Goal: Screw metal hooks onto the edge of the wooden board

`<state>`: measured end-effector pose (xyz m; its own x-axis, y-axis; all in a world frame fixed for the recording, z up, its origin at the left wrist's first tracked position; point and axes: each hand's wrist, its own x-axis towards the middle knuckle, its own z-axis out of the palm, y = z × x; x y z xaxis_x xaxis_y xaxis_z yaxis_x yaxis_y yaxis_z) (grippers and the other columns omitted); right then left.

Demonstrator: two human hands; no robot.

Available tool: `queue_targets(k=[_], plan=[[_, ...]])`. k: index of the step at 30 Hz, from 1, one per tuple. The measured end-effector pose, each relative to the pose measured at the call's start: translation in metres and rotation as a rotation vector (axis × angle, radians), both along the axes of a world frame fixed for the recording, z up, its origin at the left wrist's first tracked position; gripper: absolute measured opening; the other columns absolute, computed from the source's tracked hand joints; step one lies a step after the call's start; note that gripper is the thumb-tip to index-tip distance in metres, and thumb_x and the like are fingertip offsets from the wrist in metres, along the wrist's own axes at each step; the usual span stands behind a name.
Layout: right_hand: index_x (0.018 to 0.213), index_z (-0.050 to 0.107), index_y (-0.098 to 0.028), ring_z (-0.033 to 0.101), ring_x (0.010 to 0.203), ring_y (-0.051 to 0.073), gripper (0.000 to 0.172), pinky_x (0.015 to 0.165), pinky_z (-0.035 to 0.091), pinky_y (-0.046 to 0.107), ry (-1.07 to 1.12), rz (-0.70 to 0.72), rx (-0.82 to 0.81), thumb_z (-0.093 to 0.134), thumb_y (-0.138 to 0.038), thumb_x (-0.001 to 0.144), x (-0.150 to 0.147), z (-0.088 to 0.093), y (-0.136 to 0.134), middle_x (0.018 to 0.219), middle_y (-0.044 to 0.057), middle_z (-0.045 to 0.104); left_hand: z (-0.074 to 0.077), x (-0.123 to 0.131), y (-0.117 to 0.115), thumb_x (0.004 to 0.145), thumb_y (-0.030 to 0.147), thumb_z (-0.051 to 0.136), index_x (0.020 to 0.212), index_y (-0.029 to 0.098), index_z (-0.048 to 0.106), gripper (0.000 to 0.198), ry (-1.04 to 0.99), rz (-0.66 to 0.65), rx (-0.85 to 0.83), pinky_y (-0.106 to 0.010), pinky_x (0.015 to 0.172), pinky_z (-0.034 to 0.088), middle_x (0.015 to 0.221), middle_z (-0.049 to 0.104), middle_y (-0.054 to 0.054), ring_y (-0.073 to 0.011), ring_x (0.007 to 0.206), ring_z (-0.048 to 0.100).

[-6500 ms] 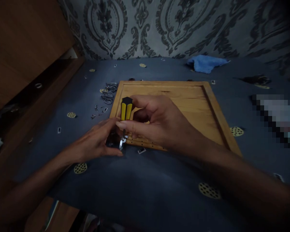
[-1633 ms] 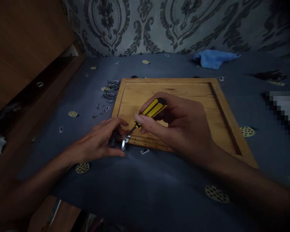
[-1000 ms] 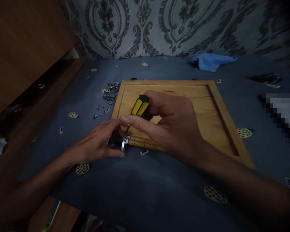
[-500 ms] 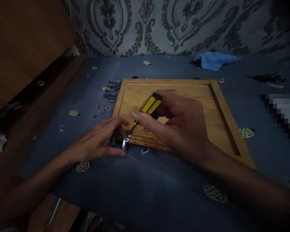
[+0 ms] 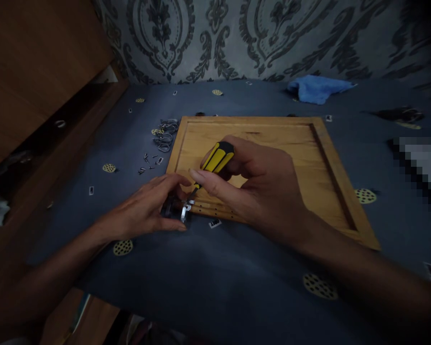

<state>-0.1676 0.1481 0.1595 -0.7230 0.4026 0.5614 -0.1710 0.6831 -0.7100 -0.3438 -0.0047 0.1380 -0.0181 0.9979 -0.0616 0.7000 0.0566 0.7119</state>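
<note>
A framed wooden panel (image 5: 273,139) lies flat on a blue patterned cloth. My right hand (image 5: 258,184) is closed round a yellow and black screwdriver (image 5: 215,160), tilted with its tip down at the panel's near left corner. There sits a small metal fitting (image 5: 184,210), and my left hand (image 5: 147,208) pinches it from the left, fingers curled around it. A row of small holes runs along the panel's near edge beside the fitting.
Metal rings (image 5: 165,134) and several loose screws (image 5: 149,163) lie left of the panel. A blue rag (image 5: 318,88) lies at the back right. A wooden cabinet (image 5: 39,72) stands at left. Patterned wallpaper rises behind. A blurred item (image 5: 422,163) sits at right.
The screwdriver handle has swung between upright and tilted right while its tip stayed at the fitting. My left hand has stayed on the fitting.
</note>
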Motion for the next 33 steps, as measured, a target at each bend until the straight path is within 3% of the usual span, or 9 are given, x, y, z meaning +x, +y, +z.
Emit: queue_targets(k=[8, 16, 23, 28, 33], plan=[[0.093, 0.067, -0.022, 0.064, 0.067, 0.015, 0.017, 0.062, 0.052, 0.03, -0.052, 0.071, -0.013, 0.075, -0.037, 0.096, 0.003, 0.002, 0.001, 0.08, -0.001, 0.069, 0.0, 0.0, 0.0, 0.088, 0.053, 0.08, 0.137, 0.027, 0.053, 0.061, 0.011, -0.023, 0.026, -0.044, 0.095, 0.056, 0.125, 0.068, -0.006, -0.0294, 0.114, 0.066], [0.08, 0.061, -0.023, 0.074, 0.078, 0.016, 0.023, 0.064, 0.06, 0.029, -0.191, 0.327, -0.221, 0.072, -0.033, 0.097, 0.007, 0.019, 0.011, 0.093, 0.001, 0.076, 0.003, 0.002, 0.001, 0.086, 0.045, 0.083, 0.124, 0.026, 0.055, 0.05, 0.004, -0.01, 0.01, -0.04, 0.089, 0.056, 0.11, 0.069, -0.003, -0.0263, 0.103, 0.067], [0.08, 0.063, -0.023, 0.067, 0.066, 0.015, 0.029, 0.054, 0.055, 0.028, -0.116, 0.14, -0.215, 0.084, -0.041, 0.088, 0.002, 0.009, 0.004, 0.078, -0.001, 0.07, 0.002, 0.002, 0.001, 0.087, 0.05, 0.081, 0.128, 0.027, 0.056, 0.053, 0.013, -0.013, 0.023, -0.043, 0.092, 0.056, 0.12, 0.07, -0.005, -0.0299, 0.113, 0.066], [0.085, 0.06, -0.023, 0.069, 0.061, 0.012, 0.03, 0.053, 0.056, 0.025, -0.092, 0.183, -0.291, 0.084, -0.041, 0.089, 0.004, 0.014, 0.002, 0.077, -0.004, 0.068, 0.003, 0.003, 0.001, 0.085, 0.049, 0.083, 0.131, 0.027, 0.054, 0.059, 0.012, 0.006, -0.018, -0.044, 0.094, 0.056, 0.115, 0.072, -0.005, -0.03, 0.112, 0.067], [0.084, 0.061, -0.023, 0.068, 0.062, 0.014, 0.034, 0.056, 0.056, 0.026, -0.067, 0.069, -0.266, 0.082, -0.049, 0.09, 0.008, 0.018, 0.003, 0.071, -0.004, 0.067, 0.0, 0.001, 0.0, 0.082, 0.05, 0.087, 0.132, 0.027, 0.053, 0.065, -0.043, 0.018, -0.052, -0.045, 0.095, 0.056, 0.118, 0.071, -0.007, -0.0286, 0.11, 0.068]])
